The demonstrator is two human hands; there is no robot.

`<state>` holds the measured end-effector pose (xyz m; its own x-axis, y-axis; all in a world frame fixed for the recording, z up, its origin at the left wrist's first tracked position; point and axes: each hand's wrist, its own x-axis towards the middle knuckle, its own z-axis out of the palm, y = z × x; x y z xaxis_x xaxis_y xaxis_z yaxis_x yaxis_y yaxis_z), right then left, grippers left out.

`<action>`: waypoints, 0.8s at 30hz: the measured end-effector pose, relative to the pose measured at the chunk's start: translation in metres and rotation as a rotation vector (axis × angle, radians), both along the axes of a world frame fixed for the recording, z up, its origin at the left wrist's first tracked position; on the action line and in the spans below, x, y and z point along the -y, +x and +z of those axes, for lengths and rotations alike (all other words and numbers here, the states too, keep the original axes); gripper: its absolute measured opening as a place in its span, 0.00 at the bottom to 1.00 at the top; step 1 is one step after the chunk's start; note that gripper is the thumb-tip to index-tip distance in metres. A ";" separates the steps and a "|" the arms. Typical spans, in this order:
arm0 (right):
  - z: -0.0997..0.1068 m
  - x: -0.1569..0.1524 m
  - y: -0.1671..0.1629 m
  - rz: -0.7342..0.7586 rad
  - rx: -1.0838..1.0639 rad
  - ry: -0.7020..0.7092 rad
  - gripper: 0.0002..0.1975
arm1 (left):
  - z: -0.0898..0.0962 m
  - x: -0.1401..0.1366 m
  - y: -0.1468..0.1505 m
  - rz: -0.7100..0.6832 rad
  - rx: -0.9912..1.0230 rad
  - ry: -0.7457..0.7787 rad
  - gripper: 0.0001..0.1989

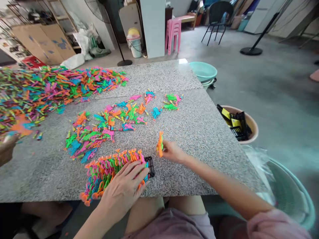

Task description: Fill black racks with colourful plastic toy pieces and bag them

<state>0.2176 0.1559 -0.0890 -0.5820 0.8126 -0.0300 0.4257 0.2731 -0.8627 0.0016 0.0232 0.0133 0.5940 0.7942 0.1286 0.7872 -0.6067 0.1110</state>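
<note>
The right hand is pinching a small orange plastic toy piece between thumb and fingertips, holding it upright just above the granite tabletop. The left hand is lying curled, palm down, over the near end of a packed row of bright plastic pieces that are standing in a black grid rack; its fingers are pressing on the row rather than closing around any single piece, and the rack's free corner is showing just right of the fingertips.

The orange piece looks light, thin and stiff, moulded plastic with smooth faces, so it is probably sliding easily in a loose grip; a pinch across its flat middle, as the hand is doing now, seems the surest hold. The slender projecting ends look like the parts most likely to bend or snap.

Beyond both hands, a loose scatter of coloured pieces is lying spread on the stone, and a far larger heap is stretching away to the far left. The bare stretch between the right hand and the rack is giving open room. The table's near edge is running just under the left wrist, and the right-hand edge is lying well right of the right hand, with a tub of black racks and a teal basket on the floor past it. Another person's hand is working at the far left.
</note>
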 end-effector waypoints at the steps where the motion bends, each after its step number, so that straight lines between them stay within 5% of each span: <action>1: -0.004 0.014 -0.014 -0.010 -0.085 -0.069 0.08 | 0.000 0.000 0.000 0.000 -0.002 -0.001 0.13; 5: -0.008 0.028 -0.050 -0.015 -0.173 -0.113 0.08 | 0.002 0.000 0.000 -0.001 0.002 -0.013 0.14; 11: -0.002 0.011 -0.045 0.063 -0.241 -0.121 0.10 | 0.003 0.000 0.001 0.000 0.011 -0.011 0.14; 24: 0.007 0.004 -0.049 0.356 0.038 0.255 0.12 | 0.001 0.000 0.001 -0.013 -0.010 0.058 0.14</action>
<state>0.1689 0.1519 -0.0824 -0.8297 0.5455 0.1186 0.2965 0.6105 -0.7344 0.0021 0.0232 0.0139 0.6056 0.7779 0.1677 0.7802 -0.6219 0.0673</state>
